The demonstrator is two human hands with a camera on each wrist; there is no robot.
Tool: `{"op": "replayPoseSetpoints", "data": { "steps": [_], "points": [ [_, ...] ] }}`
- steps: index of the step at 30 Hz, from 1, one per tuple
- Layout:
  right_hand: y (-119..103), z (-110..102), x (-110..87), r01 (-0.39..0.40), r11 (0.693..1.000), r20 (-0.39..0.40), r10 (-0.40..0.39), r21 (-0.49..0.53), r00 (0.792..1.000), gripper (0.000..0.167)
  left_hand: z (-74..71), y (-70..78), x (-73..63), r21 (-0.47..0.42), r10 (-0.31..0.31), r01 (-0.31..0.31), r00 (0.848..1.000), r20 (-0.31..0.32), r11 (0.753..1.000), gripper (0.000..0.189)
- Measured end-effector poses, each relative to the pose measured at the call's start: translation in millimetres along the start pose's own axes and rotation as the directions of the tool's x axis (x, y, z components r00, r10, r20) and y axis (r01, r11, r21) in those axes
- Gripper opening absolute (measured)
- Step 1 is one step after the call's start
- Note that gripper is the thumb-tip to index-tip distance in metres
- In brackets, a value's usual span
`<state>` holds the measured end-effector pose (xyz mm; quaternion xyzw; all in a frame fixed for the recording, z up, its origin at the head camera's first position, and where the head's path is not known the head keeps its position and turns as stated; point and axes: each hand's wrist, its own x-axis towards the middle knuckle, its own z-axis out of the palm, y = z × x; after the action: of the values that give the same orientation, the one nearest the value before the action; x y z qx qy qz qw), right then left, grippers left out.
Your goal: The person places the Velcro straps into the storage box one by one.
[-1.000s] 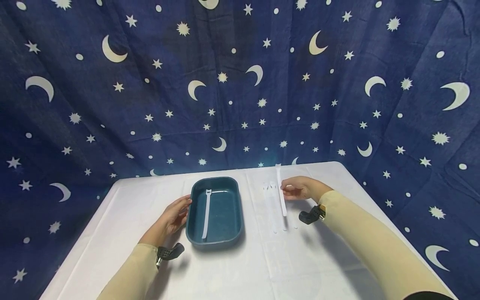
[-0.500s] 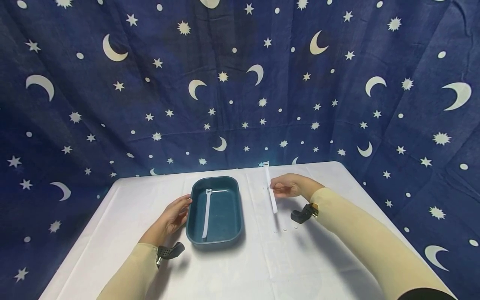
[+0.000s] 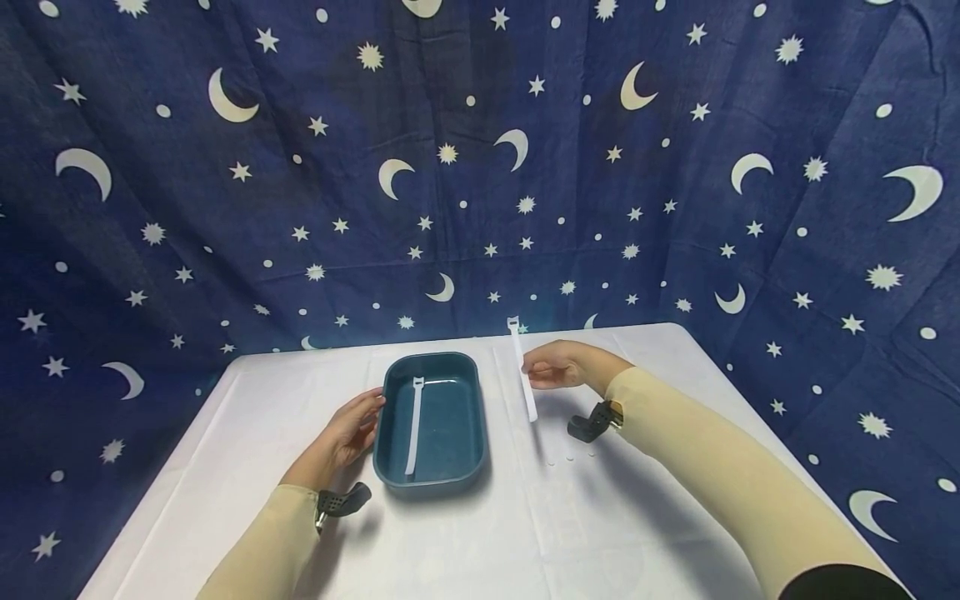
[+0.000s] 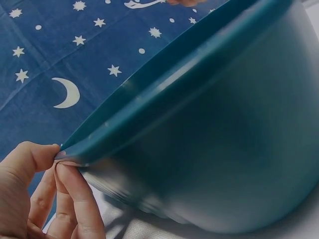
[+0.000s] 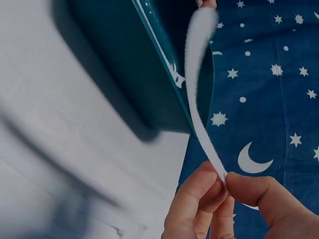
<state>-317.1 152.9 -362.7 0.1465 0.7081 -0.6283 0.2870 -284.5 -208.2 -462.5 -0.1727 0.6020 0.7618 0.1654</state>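
A dark teal tray (image 3: 453, 433) with raised walls stands on the white table, left of centre. My left hand (image 3: 351, 431) pinches its left rim; in the left wrist view the thumb (image 4: 37, 154) lies at the rim with fingertips below it. Inside the tray lies one white hook-and-loop cable tie (image 3: 414, 425), its slotted head toward the back. My right hand (image 3: 558, 367) pinches another white cable tie (image 3: 522, 367) between thumb and fingers. This strap is raised above the table, right of the tray, slotted head up and away, and bends slightly in the right wrist view (image 5: 199, 119).
On the white table (image 3: 480, 550), small pale rounded marks (image 3: 570, 458) show in front of the right hand; whether they are tie ends is too faint to tell. A dark blue curtain (image 3: 480, 167) with moons and stars hangs behind the table and along its right side.
My right hand has moved left toward the tray, rising slightly, with the cable tie in its grip. The left hand and the tray stay in place.
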Motion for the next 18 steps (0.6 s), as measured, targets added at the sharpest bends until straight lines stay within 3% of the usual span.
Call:
{"op": "replayPoseSetpoints", "data": {
  "steps": [9, 18],
  "points": [
    [-5, 17, -3.7, 0.004, 1.000, 0.016, -0.004, -0.023, 1.000, 0.039, 1.4, 0.0, -2.6, 0.008, 0.003, -0.003, 1.000, 0.000, 1.000, 0.056],
    [-10, 33, -4.0, 0.012, 1.000, 0.040, -0.011, -0.009, 0.999, 0.034, 4.2, -0.6, -2.5, 0.009, -0.006, 0.006, 1.000, -0.019, 1.000, 0.058]
  ]
}}
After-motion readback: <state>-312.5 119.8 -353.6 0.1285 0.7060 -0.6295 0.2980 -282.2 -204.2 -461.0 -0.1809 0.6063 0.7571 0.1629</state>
